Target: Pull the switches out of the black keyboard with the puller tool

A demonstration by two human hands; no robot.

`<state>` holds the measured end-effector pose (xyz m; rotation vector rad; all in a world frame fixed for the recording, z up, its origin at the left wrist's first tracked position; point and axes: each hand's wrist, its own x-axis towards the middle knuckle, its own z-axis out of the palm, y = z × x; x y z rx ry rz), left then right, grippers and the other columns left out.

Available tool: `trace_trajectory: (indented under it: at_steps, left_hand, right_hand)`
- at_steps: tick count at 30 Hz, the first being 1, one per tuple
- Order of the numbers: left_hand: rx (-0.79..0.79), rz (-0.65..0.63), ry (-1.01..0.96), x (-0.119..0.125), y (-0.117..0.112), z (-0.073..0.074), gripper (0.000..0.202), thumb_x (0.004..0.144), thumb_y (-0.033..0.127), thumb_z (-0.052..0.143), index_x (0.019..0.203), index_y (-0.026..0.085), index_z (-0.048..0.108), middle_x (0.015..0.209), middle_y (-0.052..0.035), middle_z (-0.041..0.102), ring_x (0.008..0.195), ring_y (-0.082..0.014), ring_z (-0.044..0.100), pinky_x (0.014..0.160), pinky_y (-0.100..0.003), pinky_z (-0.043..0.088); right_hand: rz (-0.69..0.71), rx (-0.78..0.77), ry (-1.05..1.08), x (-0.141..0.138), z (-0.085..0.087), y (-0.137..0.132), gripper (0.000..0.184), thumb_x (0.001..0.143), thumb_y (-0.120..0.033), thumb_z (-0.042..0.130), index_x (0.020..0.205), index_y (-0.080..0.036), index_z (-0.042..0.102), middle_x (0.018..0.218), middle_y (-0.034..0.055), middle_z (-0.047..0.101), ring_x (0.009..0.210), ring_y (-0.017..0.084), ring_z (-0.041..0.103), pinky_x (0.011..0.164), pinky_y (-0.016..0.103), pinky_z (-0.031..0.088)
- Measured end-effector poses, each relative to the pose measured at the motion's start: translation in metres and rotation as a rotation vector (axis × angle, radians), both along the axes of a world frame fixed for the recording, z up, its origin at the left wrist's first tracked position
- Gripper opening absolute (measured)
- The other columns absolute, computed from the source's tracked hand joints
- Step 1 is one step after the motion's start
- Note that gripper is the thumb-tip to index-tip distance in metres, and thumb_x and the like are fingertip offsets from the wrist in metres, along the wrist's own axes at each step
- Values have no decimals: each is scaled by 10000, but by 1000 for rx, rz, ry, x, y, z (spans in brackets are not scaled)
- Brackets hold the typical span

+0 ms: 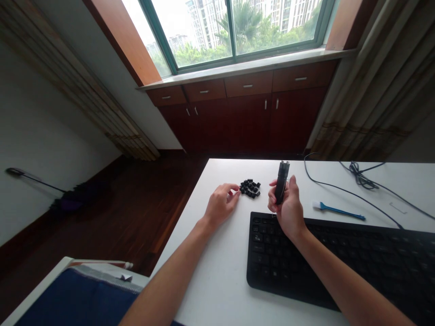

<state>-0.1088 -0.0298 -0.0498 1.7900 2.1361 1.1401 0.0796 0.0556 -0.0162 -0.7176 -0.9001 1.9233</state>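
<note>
My left hand (222,204) is at the left edge of a small heap of black keycaps (250,188) on the white table. Its thumb and forefinger are pinched on a black keycap (240,188) at the heap's rim. My right hand (288,206) is closed round a long black plastic piece (281,181), held upright above the back edge of the black keyboard (268,267). Small prongs show at the piece's upper end, and a thin wire shows beside it. Its lower end is hidden in my fingers. My right forearm covers part of the keyboard.
A blue brush (343,211) with white bristles lies behind the keyboard. Farther right are a bent thin wire (398,208) and a bundled black cable (362,176). The white table's (200,271) left edge runs beside my left forearm. A dark blue seat (81,301) stands at lower left.
</note>
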Motion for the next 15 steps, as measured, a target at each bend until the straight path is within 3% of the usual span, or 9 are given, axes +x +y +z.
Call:
trace_trajectory:
  at_steps: [5,15]
  left_hand:
    - [2,0,19,1,0,2,173,963,281,570,1094,210,657,996,-58,682,818,-181,626,721,-308,540]
    - [77,-1,54,9,-2,8,176,953,228,564,1120,213,620,978,-42,659,848,-172,601,735,-304,510]
  right_hand:
    - [-27,31,-41,0,-3,0,463,929,-671,491,876,-221,581,561,-65,435,425,78,314,405,210,257]
    - [-19,10,-30,0,0,-1,451,951,-639,470,842,-216,584,541,-64,426,430,78,310,413,205,259]
